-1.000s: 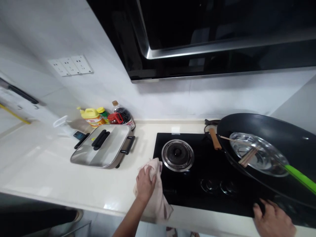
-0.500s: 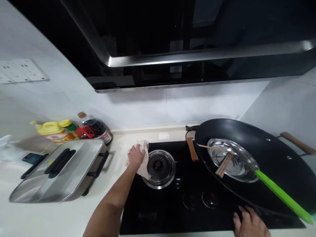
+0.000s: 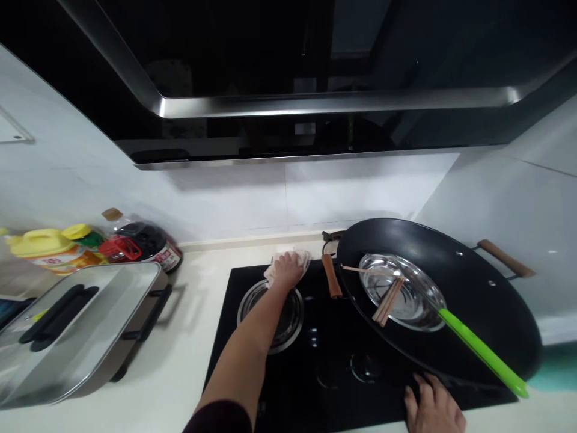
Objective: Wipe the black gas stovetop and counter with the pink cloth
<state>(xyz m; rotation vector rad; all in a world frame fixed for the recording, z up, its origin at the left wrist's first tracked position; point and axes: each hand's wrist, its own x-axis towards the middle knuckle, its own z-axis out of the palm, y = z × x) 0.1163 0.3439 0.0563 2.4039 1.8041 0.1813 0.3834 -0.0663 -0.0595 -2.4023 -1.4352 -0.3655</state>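
Observation:
My left hand (image 3: 288,270) presses a pale cloth (image 3: 303,258) onto the back edge of the black glass cooktop (image 3: 288,397), just behind the round left burner (image 3: 246,307). My forearm crosses over that burner and hides part of it. Down at the front right of the cooktop, my right hand (image 3: 435,406) lies with its fingers apart, holding nothing. Close beyond it is the big black wok (image 3: 487,325), which has wooden handles. A shiny metal bowl (image 3: 417,322) sits inside the wok, with wooden chopsticks (image 3: 388,302) and a green-handled utensil (image 3: 484,353) across it.
A lidded rectangular electric pan (image 3: 103,328) stands on the counter (image 3: 175,355) at left. Behind it are a yellow jug (image 3: 42,243) and a dark sauce bottle (image 3: 148,240). The range hood (image 3: 315,107) hangs low above the cooktop.
My left hand has moved the cloth rightward, from the burner's left side to behind it. The view has shifted to the right. My right hand remains at the cooktop's front edge.

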